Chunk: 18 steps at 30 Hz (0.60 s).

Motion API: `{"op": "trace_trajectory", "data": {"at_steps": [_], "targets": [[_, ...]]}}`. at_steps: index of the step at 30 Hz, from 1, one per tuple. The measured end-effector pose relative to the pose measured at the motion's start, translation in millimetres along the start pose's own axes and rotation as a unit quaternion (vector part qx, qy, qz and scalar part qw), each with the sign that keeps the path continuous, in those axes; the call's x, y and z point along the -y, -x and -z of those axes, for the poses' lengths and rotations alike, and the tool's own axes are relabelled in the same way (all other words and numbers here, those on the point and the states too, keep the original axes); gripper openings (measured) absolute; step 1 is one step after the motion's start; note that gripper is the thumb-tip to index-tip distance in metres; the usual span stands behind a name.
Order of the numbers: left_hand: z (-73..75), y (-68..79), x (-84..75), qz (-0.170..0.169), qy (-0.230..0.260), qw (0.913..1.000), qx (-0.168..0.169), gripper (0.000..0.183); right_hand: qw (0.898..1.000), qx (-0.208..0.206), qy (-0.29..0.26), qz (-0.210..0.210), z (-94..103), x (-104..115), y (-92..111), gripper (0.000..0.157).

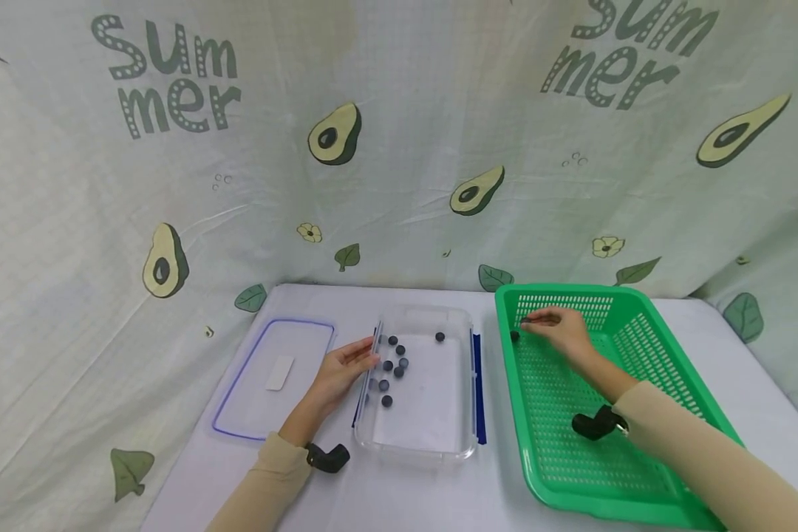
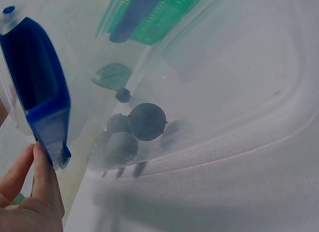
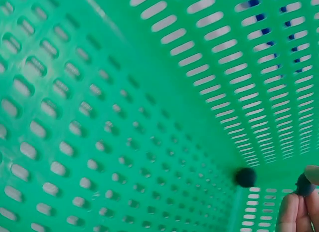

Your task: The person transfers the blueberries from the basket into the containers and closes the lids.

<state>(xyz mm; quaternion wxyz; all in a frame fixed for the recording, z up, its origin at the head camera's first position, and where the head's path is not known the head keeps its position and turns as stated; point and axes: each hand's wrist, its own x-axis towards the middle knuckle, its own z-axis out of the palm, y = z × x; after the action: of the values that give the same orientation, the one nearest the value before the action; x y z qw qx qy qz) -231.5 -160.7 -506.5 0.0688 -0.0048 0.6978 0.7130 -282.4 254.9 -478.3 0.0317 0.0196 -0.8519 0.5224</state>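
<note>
My left hand (image 1: pixel 341 373) grips the left side of a clear plastic box (image 1: pixel 425 447), its fingertips against the blue latch (image 2: pixel 47 92). Several blueberries lie in the box, mostly along its left side; one blueberry (image 1: pixel 440 337) is apart at the back right. Through the clear wall, a large-looking blueberry (image 2: pixel 147 121) shows in the left wrist view. My right hand (image 1: pixel 561 332) reaches into the green basket (image 1: pixel 522 443), near its back left corner, and pinches a blueberry (image 3: pixel 305 186) between thumb and fingers. Another blueberry (image 3: pixel 245 177) rests in that basket corner.
A clear lid with a blue-purple seal (image 1: pixel 239 437) lies left of the box, a white label (image 1: pixel 280 372) on it. Another blue latch (image 1: pixel 479 391) runs along the box's right side. Behind the white table hangs a cloth (image 1: pixel 399 244) printed with avocados.
</note>
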Motion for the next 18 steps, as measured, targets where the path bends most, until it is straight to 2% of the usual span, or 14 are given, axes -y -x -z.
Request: {"op": "trace_trajectory", "data": {"at_steps": [14,18], "targets": [[0.5,1.7,1.7,-0.008,0.015,0.9999,0.004,0.053,0.994,0.032,-0.104,-0.005,12.6,38,14,0.042],[0.5,1.7,0.9,-0.01,0.011,0.9999,0.005,0.052,0.992,0.035,-0.118,0.011,15.4,46,16,0.041]]}}
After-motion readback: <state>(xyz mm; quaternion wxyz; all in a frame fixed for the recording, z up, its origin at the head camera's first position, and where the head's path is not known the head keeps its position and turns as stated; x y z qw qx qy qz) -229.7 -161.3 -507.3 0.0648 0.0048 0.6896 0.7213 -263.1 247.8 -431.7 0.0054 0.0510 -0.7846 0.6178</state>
